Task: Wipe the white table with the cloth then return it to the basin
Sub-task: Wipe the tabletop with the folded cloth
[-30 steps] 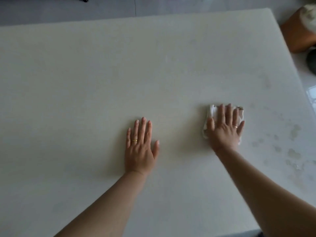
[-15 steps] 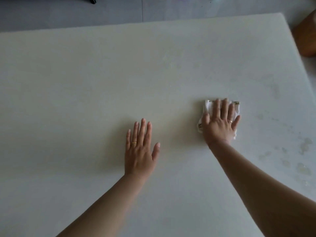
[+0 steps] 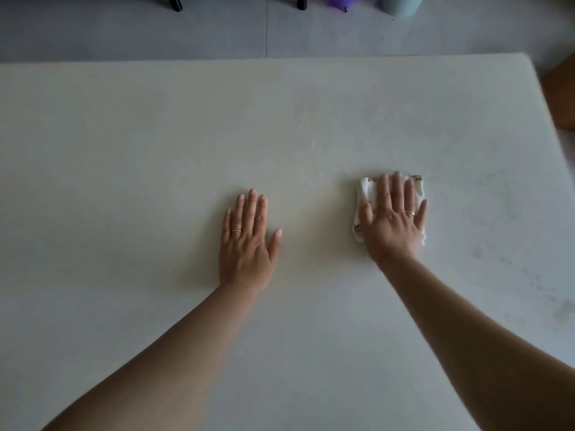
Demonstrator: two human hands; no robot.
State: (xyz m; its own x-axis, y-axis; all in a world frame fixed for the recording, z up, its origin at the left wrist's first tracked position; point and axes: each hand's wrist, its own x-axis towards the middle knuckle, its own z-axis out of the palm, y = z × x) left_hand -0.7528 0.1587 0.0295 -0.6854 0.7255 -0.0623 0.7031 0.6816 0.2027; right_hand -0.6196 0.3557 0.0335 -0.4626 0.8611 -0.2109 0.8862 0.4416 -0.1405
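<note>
One cloth (image 3: pixel 364 189): white and bunched, with small dark and yellow marks at its edges; it lies on the white table (image 3: pixel 155 135), mostly hidden under a hand.
Right hand (image 3: pixel 393 222): palm down on top of the cloth, fingers straight and close together, pressing it onto the tabletop, not curled round it.
Right ring (image 3: pixel 411 213): a gold band on one finger, above the cloth's right part.
Left hand (image 3: pixel 247 244): left of the cloth and well apart from it, flat on the bare tabletop, fingers extended, thumb out toward the cloth, holding nothing.
Left ring (image 3: pixel 236 230): a gold band on one finger.
Faint marks (image 3: pixel 560 309): dull blotches on the tabletop, right of the cloth and nearer the person.
Floor (image 3: pixel 124 29): grey, beyond the cloth, past the table's far edge.
Dark legs (image 3: pixel 174 1): two, on the floor far beyond the cloth.
Purple thing (image 3: pixel 343 0): beyond the cloth, cut off by the frame.
Pale blue-green container (image 3: pixel 401 4): beside the purple thing, also cut off.
Brown object (image 3: pixel 563 98): right of the cloth, off the table's right edge.
</note>
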